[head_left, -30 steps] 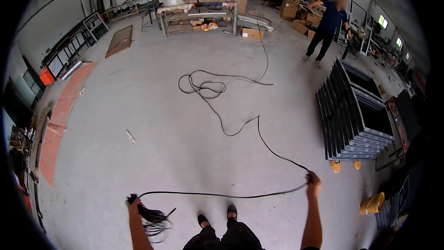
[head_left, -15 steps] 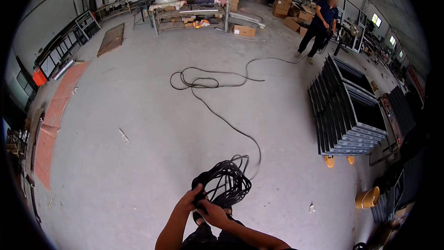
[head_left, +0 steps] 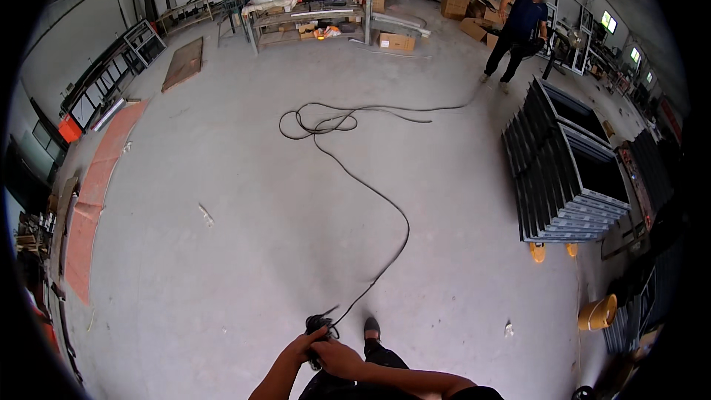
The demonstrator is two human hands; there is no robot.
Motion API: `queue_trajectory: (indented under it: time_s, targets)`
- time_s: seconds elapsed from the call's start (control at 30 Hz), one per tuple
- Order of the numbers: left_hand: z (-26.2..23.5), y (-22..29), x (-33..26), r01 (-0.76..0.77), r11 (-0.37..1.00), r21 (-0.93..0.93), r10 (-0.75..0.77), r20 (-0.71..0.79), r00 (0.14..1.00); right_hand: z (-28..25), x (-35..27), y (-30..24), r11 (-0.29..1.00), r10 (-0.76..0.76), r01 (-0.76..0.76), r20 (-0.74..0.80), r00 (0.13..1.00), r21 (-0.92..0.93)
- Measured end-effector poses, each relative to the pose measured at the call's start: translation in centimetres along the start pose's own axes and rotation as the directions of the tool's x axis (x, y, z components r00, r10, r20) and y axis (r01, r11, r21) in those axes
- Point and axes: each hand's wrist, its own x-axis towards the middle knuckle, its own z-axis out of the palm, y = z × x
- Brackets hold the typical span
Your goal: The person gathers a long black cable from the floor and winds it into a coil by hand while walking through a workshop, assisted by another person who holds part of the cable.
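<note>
Cable [head_left: 370, 192] runs away from your shoe [head_left: 371, 326] toward the shelves [head_left: 311, 18], near end clenched in both hands [head_left: 326, 352].

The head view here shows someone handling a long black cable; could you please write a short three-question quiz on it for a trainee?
1. True or false: both hands, left hand and right hand, meet at the black cable.
2. Where does the cable form a loose tangle? A) at the person's feet B) far out on the concrete floor, before the metal shelving C) on the stacked dark frames
3. What stands far right at the back?

Key: 1 true; 2 B; 3 another person.
</note>
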Motion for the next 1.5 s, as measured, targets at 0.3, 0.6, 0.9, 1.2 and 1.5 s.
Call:
queue_trajectory:
  time_s: [0.3,0.6,0.9,1.2,1.5]
  targets:
    - [-9.0,-4.5,-10.2,-0.514,0.831,-0.213,0.449,-0.291,0.845,2.4,3.3,3.1,0.994,-0.08,0.075,-0.066,0.995,-0.076]
    - [-6.0,-13.2,-32.9,-0.959,0.262,-0.106,0.94,-0.196,0.279,4.3,15.5,13.5,0.492,0.778,-0.789,0.221,0.588,0.369]
    - [-11.0,-10.9,-34.2,-0.979,0.147,-0.143,0.764,-0.613,0.204,12.3,30.7,3.0,-0.55,0.352,-0.221,0.464,0.813,0.805]
    - [-17.3,-6.3,-30.4,-0.965,0.151,-0.214,0.627,-0.734,0.261,-17.9,24.8,28.4,-0.287,0.512,0.362,-0.178,0.84,0.887]
    - [-22.5,-3.3,-28.8,-0.951,0.169,-0.258,0.576,-0.757,0.308,-44.8,-23.1,29.5,0.548,0.702,0.742,-0.694,-0.157,0.386]
